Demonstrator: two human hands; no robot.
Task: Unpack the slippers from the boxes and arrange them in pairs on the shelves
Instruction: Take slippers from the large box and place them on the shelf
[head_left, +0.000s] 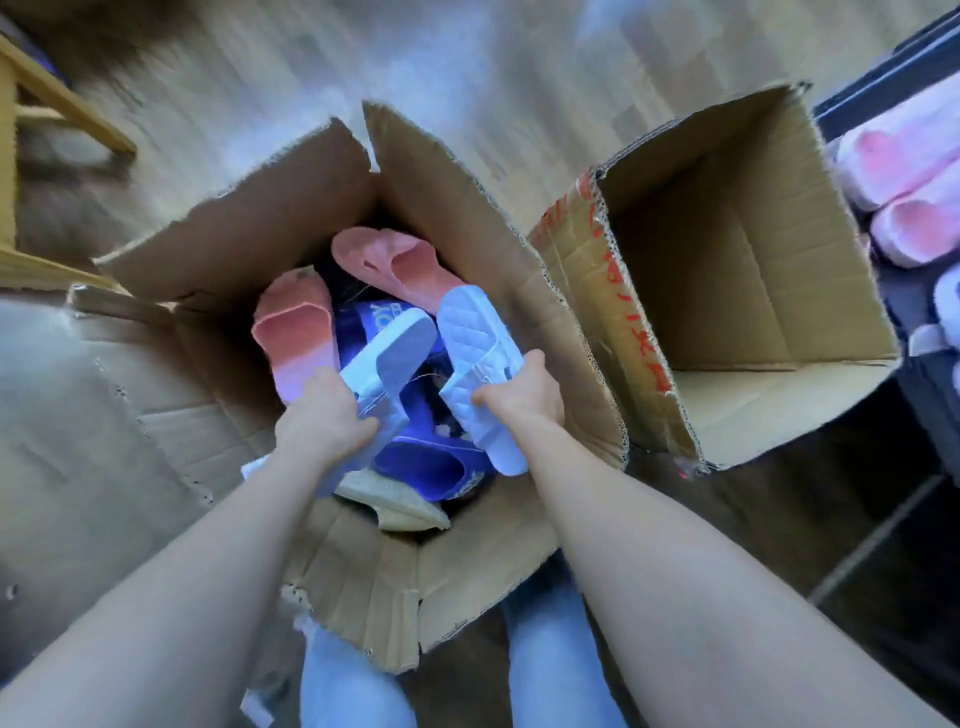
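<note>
An open cardboard box (519, 291) in front of me holds several slippers. My left hand (322, 421) grips one white quilted slipper (389, 353) by its strap. My right hand (524, 392) grips the matching white slipper (475, 332) the same way. Both slippers are held just above the pile. Below them lie two pink slippers (296, 322) (395, 260), blue slippers (426, 462) and a beige one (395, 501).
A second cardboard box (748, 291) stands open to the right with nothing visible inside. Beyond it, a dark shelf (893, 88) carries pink slippers (904, 171). A wooden piece of furniture (31, 104) is at the far left. My knees in jeans (550, 649) are below the box.
</note>
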